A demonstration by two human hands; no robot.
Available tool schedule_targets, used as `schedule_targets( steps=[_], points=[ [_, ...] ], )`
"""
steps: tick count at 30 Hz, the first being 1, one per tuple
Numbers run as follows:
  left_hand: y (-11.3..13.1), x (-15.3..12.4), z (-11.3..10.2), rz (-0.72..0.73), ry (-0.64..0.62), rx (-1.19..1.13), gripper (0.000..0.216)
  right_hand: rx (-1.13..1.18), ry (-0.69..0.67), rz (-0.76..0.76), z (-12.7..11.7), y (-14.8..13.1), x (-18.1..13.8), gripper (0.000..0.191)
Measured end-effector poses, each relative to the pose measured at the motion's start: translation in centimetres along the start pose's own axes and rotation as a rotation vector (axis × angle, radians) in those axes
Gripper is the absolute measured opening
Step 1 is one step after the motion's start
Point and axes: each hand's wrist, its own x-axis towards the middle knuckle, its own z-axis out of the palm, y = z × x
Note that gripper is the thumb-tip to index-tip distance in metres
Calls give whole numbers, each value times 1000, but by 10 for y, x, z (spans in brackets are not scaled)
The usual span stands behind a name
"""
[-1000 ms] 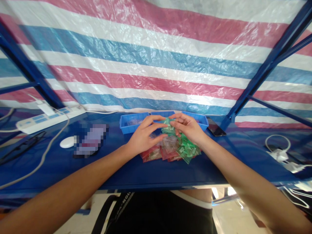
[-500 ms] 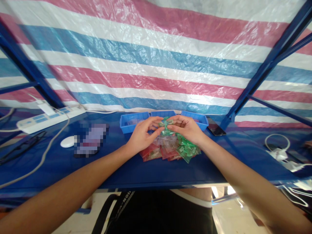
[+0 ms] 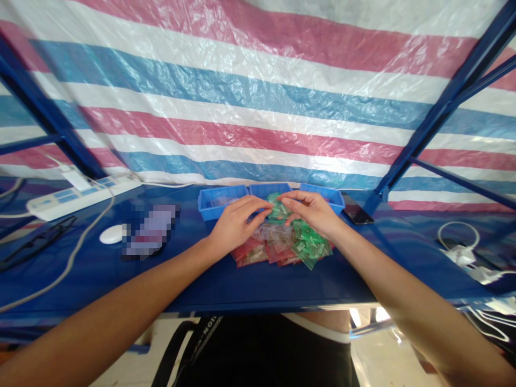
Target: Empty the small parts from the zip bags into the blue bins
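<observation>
Change over the last half-second: both sets of fingertips were together on a small, translucent teal-green plastic bag; now the left hand and right hand have drawn slightly apart. Reads as a pause between holds, bag not yet put down for certain.

Left grip: narrow, thumb close to fingers, at bag's left edge; pinch cannot be told. Right grip: loosely curled, small gap, over bag's right edge; hold cannot be told.

Bag sits between the hands, before three blue plastic bins, above a heap of bright-green, clear and red plastic bags on the glossy blue desk.

Writing: white capitals on black clothing, inverted, perhaps "ION". No brand legible; bag markings too small.
</observation>
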Motion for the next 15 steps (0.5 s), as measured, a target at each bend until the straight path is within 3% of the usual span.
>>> schedule_targets(
  steps=[5, 11, 15],
  points=[
    [-1, 1, 0, -55, -8, 0, 22, -17, -34, -23, 4, -2, -1, 39],
    [-8, -2, 5, -72, -48, 22, 27, -120, 44, -57, 6, -3, -1, 43],
    [-6, -1, 2, -157, -96, -8, 35, -42, -18, -95, 10, -7, -4, 48]
  ],
)
